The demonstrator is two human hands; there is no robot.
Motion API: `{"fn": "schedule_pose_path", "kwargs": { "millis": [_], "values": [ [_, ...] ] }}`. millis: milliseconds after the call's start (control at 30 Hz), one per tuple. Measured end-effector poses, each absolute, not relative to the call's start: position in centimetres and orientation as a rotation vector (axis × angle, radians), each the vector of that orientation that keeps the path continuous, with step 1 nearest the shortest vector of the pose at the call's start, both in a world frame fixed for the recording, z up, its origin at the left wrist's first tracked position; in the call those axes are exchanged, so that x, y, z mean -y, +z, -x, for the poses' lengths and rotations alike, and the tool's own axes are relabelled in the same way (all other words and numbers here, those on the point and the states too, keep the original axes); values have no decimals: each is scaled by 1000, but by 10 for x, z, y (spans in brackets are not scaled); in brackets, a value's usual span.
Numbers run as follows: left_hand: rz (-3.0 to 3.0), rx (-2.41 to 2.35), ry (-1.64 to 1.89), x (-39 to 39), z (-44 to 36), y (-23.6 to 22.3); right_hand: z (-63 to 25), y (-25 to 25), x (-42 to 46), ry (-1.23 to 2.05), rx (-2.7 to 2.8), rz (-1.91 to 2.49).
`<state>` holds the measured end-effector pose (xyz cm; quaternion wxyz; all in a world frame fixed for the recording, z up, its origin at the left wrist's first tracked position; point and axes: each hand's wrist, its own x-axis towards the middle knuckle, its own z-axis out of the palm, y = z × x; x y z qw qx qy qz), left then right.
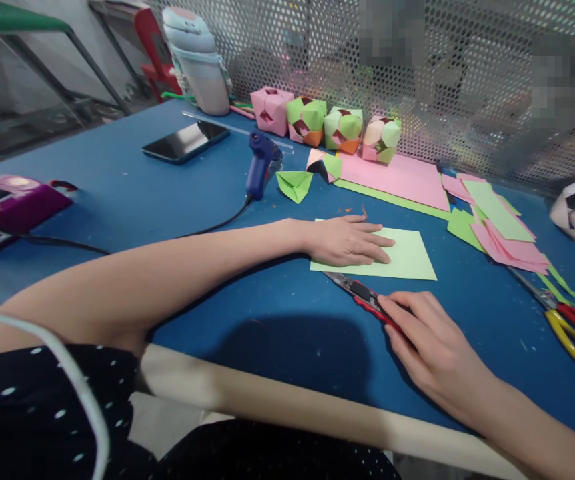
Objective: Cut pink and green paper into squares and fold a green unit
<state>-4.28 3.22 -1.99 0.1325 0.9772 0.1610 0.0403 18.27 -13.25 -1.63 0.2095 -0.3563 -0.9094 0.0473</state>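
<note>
On the blue tabletop lies a pale green sheet of paper [410,257]. My left hand [350,241] rests flat on it with the fingers stretched out, covering its left and middle part. My right hand [432,340] is closed around a red and black utility knife [362,293]. The knife's blade points up and left, its tip at the paper's near edge, close to the left corner. Whether the blade touches the paper I cannot tell.
Folded paper cubes [345,127] stand along the perforated metal screen. Pink sheets [392,179], cut paper pieces [505,220] and scissors [562,320] lie to the right. A blue glue gun [258,167], phone [186,141], tumbler [202,73] and purple power strip [22,207] are to the left.
</note>
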Motion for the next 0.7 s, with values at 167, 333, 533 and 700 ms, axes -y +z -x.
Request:
{"fn": "schedule_pose_path", "kwargs": {
  "millis": [167, 333, 533, 700],
  "values": [
    [-2847, -455, 108, -31, 42, -18, -178, -15, 132, 125, 2531, 982],
    [-2873, -475, 70, -30, 42, -18, -170, -16, 130, 137, 2554, 966],
    [-2877, -471, 69, -31, 42, -19, -162, -17, 130, 157, 2568, 922],
    [-2893, -451, 86, -32, 43, -21, -167, -12, 132, 166, 2615, 892]
  ]
}}
